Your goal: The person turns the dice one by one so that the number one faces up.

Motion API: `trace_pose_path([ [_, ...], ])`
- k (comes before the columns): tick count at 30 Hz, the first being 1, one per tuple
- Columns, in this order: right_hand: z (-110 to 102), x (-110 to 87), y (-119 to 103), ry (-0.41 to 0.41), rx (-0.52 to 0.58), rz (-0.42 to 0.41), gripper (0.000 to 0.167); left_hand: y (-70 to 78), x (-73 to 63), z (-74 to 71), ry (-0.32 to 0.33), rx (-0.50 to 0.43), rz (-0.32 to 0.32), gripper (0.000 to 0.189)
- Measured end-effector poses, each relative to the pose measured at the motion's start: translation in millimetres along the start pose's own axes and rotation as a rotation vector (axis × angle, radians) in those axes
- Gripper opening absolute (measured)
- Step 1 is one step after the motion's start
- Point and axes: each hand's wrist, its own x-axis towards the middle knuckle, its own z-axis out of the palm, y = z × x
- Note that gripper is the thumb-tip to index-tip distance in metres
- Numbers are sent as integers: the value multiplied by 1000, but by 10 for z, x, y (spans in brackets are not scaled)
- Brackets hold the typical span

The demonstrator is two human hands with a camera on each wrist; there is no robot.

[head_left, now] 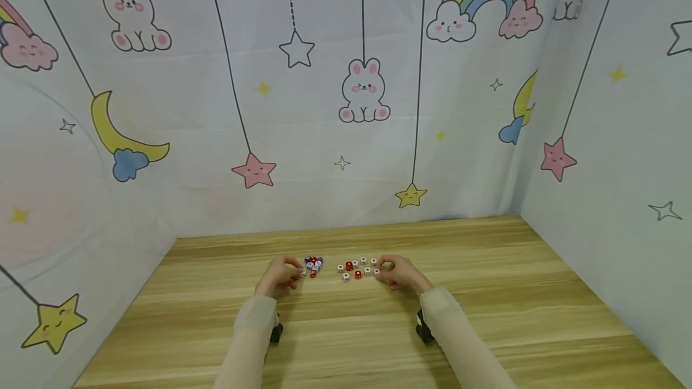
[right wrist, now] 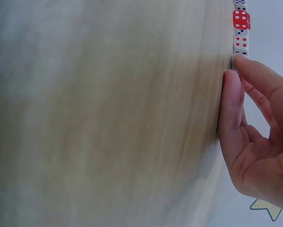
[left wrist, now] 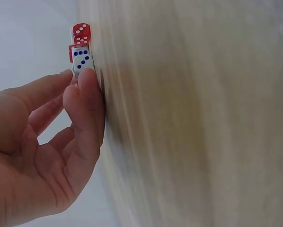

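Observation:
My left hand (head_left: 281, 274) pinches a white die (left wrist: 82, 60) with blue pips between thumb and fingertips, at the near left side of a tight cluster of dice (head_left: 314, 265). Red dice (left wrist: 82, 33) show just beyond it in the left wrist view. On the other side, my right hand (head_left: 400, 272) holds a white die (head_left: 377, 272) by thumb and fingertip at the right end of a loose group. In the right wrist view the fingers mostly hide that die, while a red die (right wrist: 241, 20) and white dice (right wrist: 242, 42) line up past it.
Several white dice and a few red dice, one a red die (head_left: 358, 275), lie spread between the hands on the wood-grain table (head_left: 346, 329). Behind and at both sides stand cloth walls (head_left: 303, 197) printed with bunnies, stars and rainbows. Dark wrist devices (head_left: 424, 326) sit under the sleeves.

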Motion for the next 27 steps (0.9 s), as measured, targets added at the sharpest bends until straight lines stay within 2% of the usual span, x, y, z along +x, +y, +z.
trace_pose_path([
  [8, -1, -14, -7, 3, -6, -7, 12, -39, 74, -2, 2, 58, 62, 9],
  [11, -1, -16, -8, 0, -2, -6, 12, -51, 108, 0, 2, 48, 72, 4],
  [14, 4, -16, -3, -3, -2, -13, 13, -57, 120, -1, 2, 43, 75, 9],
  [18, 5, -13, 4, -7, 1, -15, 13, -47, 97, -4, 2, 53, 81, 5],
  [21, -1, -11, 5, -5, 6, -11, 13, -29, 59, -6, 7, 61, 86, 10],
  [27, -2, -13, 10, 2, 3, -17, 12, -14, 17, 5, 18, 47, 56, 13],
])
